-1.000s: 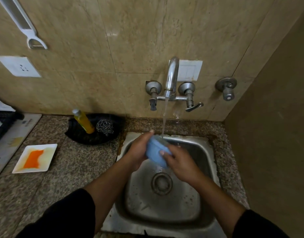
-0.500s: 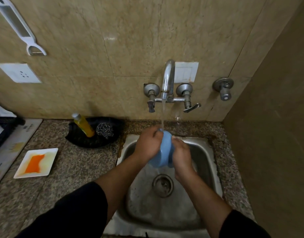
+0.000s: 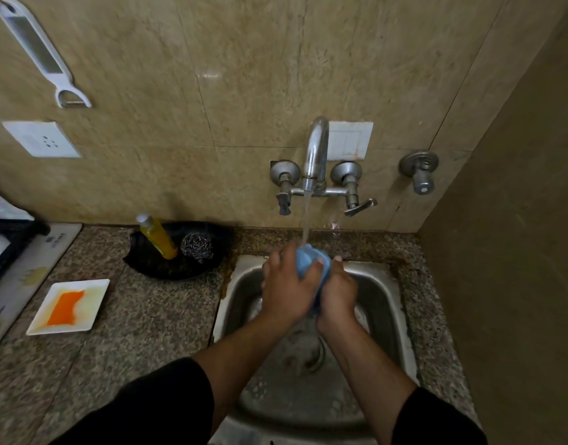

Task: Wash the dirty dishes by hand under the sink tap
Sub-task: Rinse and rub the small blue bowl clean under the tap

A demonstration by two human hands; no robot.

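A small blue bowl (image 3: 306,261) is held on its edge between both hands, over the back of the steel sink (image 3: 382,303). My left hand (image 3: 285,287) grips it from the left, fingers curled over its outside. My right hand (image 3: 337,293) grips it from the right, and most of the bowl is hidden between the palms. Water runs from the wall tap (image 3: 316,152) in a thin stream onto the top of the bowl.
A black tray (image 3: 154,268) left of the sink holds a yellow soap bottle (image 3: 159,236) and a steel scourer (image 3: 197,245). A white square plate (image 3: 93,290) with an orange sponge (image 3: 66,308) lies on the granite counter. A side wall stands close on the right.
The bowl has turned from open-side-up to standing on edge and has risen closer to the tap. Both hands have closed in around it.
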